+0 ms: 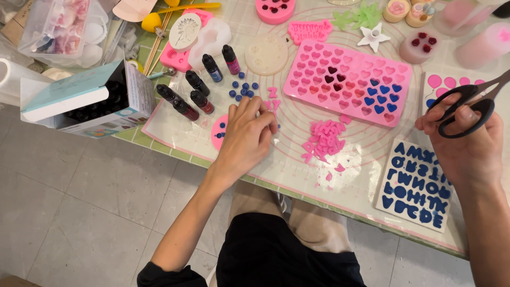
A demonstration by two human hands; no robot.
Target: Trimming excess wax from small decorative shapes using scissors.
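Under the left hand (245, 137), whatever the curled fingers pressed on was hidden; I could not tell whether they pinched anything. That hand lay palm down on the clear mat (297, 165), covering part of a round pink mould (218, 133) and sitting just beside two small pink letters (273, 98). The right hand (467, 143) gripped black scissors (467, 103), fingers through the loops, with the blades running off toward the frame's right edge and partly cut off.

Five dark dropper bottles (199, 93) lay near the left hand, their caps pointing up the table. About nine blue beads (243, 89) were scattered beside them; a few were too small to count surely. A heap of pink letters (325, 139) lay between the hands, too jumbled to number. Behind it sat one pink heart mould (348, 82), some cells filled blue, some dark red, most pink. One letter mould (417, 186) filled with blue lay below the right hand, its lower corner near the table edge. An open box (85, 101) at the left showed a dark inside that I could not make out. Items along the top edge were cropped.
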